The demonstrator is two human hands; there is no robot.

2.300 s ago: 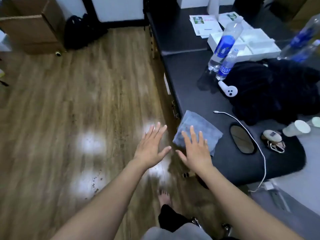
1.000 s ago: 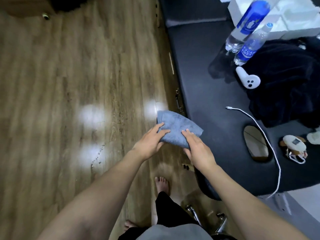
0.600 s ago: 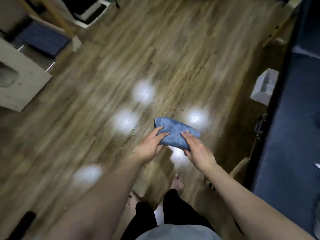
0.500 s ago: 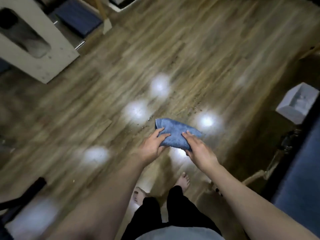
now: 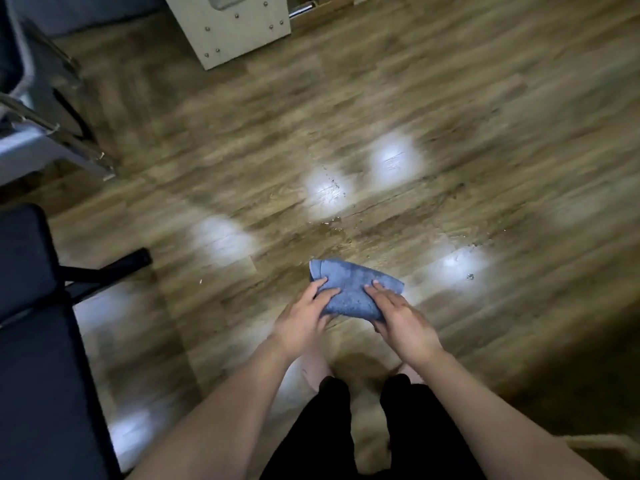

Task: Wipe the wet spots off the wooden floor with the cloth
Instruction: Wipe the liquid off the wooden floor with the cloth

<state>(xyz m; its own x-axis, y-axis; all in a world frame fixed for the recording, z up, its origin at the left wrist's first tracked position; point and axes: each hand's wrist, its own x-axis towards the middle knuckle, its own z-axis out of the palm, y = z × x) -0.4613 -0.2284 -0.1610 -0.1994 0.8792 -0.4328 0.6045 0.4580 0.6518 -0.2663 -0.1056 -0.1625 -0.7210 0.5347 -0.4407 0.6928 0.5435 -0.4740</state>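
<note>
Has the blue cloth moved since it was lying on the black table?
Yes. The folded blue cloth left the table; both hands now hold it above the wooden floor.

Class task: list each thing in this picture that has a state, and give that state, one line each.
cloth: folded, held in the air above the floor
left hand: grips the cloth
right hand: grips the cloth
wooden floor: scattered water droplets, unwiped

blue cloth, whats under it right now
The blue cloth is held up by the left hand and right hand. Around it shows wooden floor; the patch directly beneath is hidden.
</note>
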